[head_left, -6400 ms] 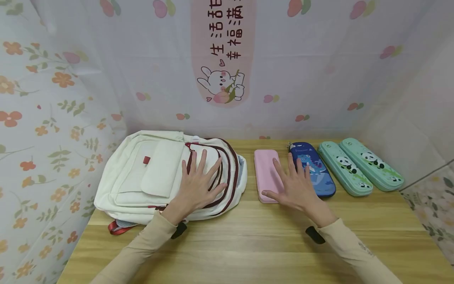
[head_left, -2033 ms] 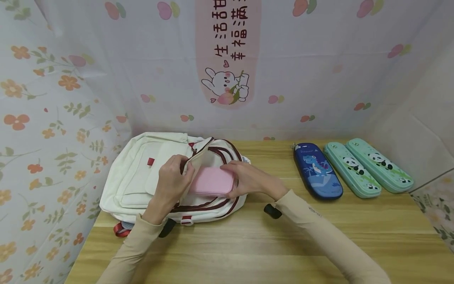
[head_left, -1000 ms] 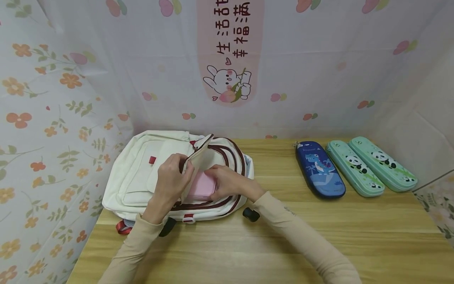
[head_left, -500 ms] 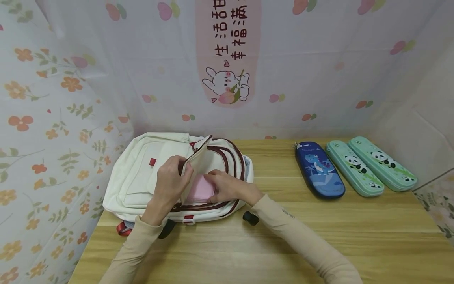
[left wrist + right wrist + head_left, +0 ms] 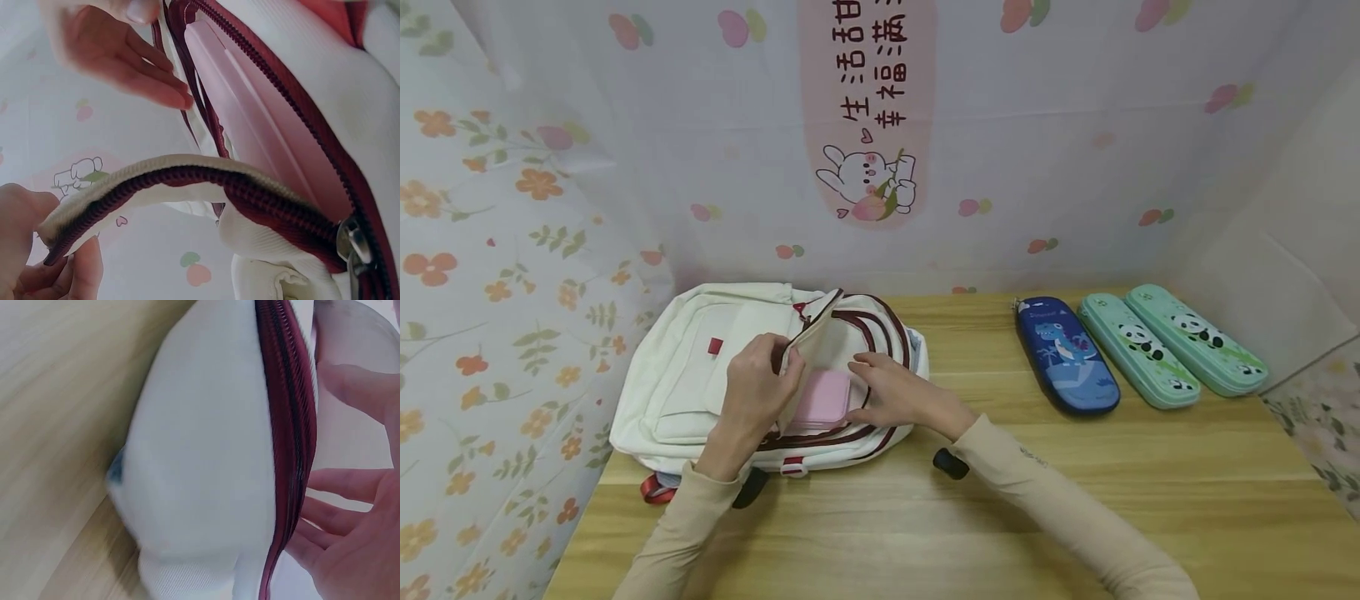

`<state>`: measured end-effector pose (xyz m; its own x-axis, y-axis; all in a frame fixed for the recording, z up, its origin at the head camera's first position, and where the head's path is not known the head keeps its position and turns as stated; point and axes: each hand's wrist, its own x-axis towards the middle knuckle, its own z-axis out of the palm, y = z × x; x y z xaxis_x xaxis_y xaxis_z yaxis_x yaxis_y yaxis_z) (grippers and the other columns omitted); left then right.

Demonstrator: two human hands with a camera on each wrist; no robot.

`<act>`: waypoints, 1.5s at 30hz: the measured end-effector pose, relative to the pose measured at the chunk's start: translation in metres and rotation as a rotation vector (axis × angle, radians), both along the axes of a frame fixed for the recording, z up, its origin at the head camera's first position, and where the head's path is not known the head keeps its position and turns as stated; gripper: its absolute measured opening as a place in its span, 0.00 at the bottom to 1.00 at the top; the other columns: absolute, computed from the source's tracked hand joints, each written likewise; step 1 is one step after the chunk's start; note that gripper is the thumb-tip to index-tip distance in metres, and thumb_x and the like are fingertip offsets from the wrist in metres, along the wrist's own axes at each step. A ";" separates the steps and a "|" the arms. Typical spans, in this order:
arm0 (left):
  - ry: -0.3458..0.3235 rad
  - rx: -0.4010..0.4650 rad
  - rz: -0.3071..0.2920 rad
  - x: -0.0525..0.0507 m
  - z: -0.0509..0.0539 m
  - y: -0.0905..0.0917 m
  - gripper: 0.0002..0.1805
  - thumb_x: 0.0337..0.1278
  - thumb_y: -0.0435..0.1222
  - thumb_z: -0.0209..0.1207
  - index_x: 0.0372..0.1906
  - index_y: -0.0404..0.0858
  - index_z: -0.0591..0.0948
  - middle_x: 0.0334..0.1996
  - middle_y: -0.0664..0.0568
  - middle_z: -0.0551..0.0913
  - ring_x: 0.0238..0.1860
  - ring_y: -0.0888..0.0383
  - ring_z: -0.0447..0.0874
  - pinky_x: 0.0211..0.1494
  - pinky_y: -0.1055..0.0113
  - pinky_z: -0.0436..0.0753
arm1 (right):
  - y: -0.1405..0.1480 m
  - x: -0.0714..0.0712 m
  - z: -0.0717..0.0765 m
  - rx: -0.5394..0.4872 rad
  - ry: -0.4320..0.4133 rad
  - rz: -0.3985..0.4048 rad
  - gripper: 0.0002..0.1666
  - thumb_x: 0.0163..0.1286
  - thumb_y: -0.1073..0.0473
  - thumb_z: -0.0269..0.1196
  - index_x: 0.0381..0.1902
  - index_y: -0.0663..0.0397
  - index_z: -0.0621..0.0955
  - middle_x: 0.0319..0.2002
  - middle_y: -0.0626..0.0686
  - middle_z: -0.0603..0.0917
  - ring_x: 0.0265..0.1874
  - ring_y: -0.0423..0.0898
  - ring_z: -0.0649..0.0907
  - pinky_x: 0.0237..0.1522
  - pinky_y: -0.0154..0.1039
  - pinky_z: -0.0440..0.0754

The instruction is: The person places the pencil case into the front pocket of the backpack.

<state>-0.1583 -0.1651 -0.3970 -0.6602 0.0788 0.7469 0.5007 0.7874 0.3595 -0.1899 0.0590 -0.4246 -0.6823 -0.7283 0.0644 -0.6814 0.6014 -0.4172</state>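
Flap (image 5: 815,340) is pinched up by the left hand (image 5: 758,385), maybe to make room in the bag (image 5: 692,367). Inside, at that hand's three o'clock, lies the pink case (image 5: 822,398). The right hand (image 5: 893,393) spreads, empty.

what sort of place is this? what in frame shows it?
Probably a small staged tabletop booth, though the wider room is out of view. Patterned sheets surround the back and sides of a wood-grain table, and a white backpack lies on it.
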 end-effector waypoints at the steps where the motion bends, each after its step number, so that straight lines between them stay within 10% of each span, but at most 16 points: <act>1: 0.000 -0.002 0.002 0.000 0.000 -0.001 0.05 0.48 0.26 0.63 0.29 0.27 0.80 0.20 0.43 0.78 0.22 0.51 0.74 0.26 0.60 0.74 | 0.003 0.001 0.001 -0.006 0.003 -0.003 0.46 0.64 0.45 0.70 0.68 0.73 0.71 0.68 0.71 0.72 0.71 0.63 0.70 0.72 0.53 0.68; 45: -0.019 0.010 0.002 0.001 -0.003 -0.006 0.04 0.45 0.24 0.64 0.30 0.27 0.81 0.19 0.44 0.78 0.20 0.53 0.73 0.25 0.67 0.70 | 0.183 0.010 -0.016 -0.056 0.074 -0.513 0.53 0.63 0.49 0.71 0.74 0.74 0.60 0.71 0.80 0.58 0.71 0.78 0.59 0.67 0.75 0.58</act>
<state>-0.1573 -0.1710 -0.4002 -0.6745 0.0703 0.7349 0.4924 0.7845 0.3769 -0.1795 0.2421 -0.4408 -0.9426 -0.2955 0.1558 -0.3339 0.8438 -0.4201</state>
